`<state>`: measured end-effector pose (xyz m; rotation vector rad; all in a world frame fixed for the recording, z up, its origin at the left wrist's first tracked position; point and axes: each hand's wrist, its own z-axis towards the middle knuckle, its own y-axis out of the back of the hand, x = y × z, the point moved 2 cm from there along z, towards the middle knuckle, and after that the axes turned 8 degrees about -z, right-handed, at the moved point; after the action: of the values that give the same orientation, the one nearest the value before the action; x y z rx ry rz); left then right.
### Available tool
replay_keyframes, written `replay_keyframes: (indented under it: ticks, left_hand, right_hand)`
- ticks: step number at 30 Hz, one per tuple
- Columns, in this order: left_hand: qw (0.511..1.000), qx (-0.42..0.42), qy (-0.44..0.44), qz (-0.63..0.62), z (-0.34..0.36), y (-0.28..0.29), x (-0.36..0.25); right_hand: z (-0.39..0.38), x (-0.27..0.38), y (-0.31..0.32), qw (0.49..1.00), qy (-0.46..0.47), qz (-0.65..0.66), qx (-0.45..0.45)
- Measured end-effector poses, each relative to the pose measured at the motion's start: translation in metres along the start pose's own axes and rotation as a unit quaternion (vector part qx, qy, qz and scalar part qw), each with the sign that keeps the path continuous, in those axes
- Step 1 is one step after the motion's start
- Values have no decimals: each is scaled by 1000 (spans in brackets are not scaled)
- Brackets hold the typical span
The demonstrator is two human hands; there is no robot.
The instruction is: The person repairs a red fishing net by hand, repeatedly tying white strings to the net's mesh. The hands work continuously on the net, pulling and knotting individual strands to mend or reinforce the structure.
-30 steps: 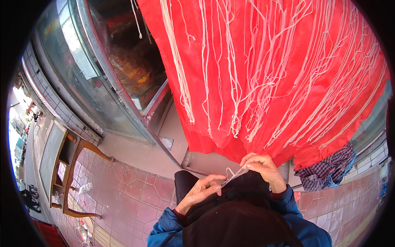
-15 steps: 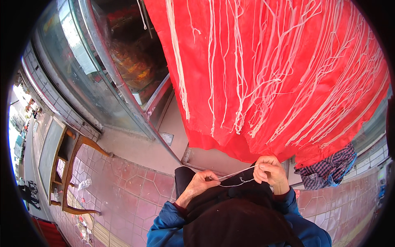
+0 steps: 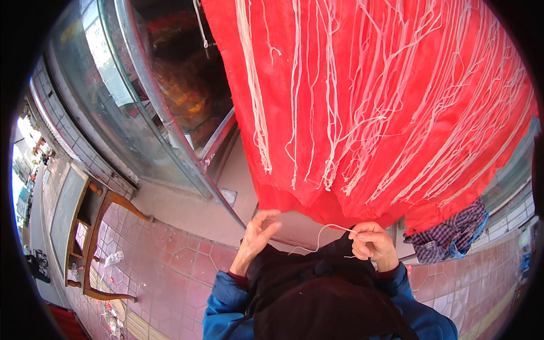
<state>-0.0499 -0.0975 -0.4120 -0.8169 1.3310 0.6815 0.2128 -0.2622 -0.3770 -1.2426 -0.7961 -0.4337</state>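
Note:
My right hand (image 3: 374, 245) is closed in a pinch on a white string (image 3: 318, 241). The string arcs from its fingertips to the left and trails down over my dark apron (image 3: 323, 283). My left hand (image 3: 258, 235) is raised off the string, fingers apart, by the lower edge of a red cloth (image 3: 317, 153). Many long white strings (image 3: 328, 113) hang in rows down the front of the cloth; some are bunched or knotted at their lower ends.
A glass door with a metal frame (image 3: 164, 107) stands open at the left. Beyond it a wooden table (image 3: 96, 226) lies tipped over on reddish paving (image 3: 175, 266). Checked fabric (image 3: 447, 235) with a blue cord hangs below the cloth at the right.
My left hand has let go of the string and moved up and left, its fingers opening. The stretched string has gone slack, still in my right hand.

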Motion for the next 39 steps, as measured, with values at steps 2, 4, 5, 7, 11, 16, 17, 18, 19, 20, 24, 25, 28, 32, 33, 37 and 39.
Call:
replay_keyframes:
  ticks: [2,4,5,7,11,16,17,18,19,20,24,25,28,32,33,37,39]
  left_hand:
    - [993,-91,-78,16,28,-2,-19]
    - [976,-130,-175,17,60,-9,-40]
    - [977,-138,-160,-1,77,-14,-47]
    - [974,-149,-164,-40,103,-25,-57]
    - [973,-145,-156,-93,127,-47,-61]
    - [954,-119,-164,-221,114,-47,-59]
    - [942,-101,-168,-273,108,-45,-57]
    - [927,-83,-169,-325,101,-43,-55]
    - [905,-59,-176,-381,95,-40,-53]
    - [895,-55,-167,-410,88,-36,-50]
    - [855,-8,-173,-489,66,-18,-49]
    - [848,9,-177,-500,61,-15,-51]
    - [874,17,-187,-447,46,-12,-58]
    - [944,-55,-146,-292,34,-9,-60]
    - [952,-72,-139,-263,31,-8,-58]
    - [959,-82,-166,-215,20,-7,-51]
    - [952,-47,-198,-228,15,-10,-49]
  right_hand:
    - [1,-10,-2,999,-25,-11,-24]
    - [3,-17,-5,999,-32,-4,-22]
    - [3,-20,-6,999,-31,-1,-21]
    - [1,-22,-6,999,-27,-2,-24]
    - [-5,-22,-5,999,-14,2,-51]
    - [-7,-24,-2,998,-5,-3,-55]
    - [-6,-24,-1,999,-5,5,-51]
    - [-6,-24,-1,998,-6,1,-56]
    - [-5,-26,0,998,-15,-6,-61]
    - [-3,-26,1,998,-18,-6,-59]
    - [1,-32,1,998,-32,-7,-49]
    - [3,-34,1,999,-31,-5,-45]
    - [4,-37,-1,999,-37,-5,-39]
    - [4,-39,-4,998,-41,-8,-36]
    - [4,-39,-4,998,-46,-11,-42]
    - [3,-40,-5,998,-47,-4,-39]
    - [4,-39,-6,998,-45,-4,-39]
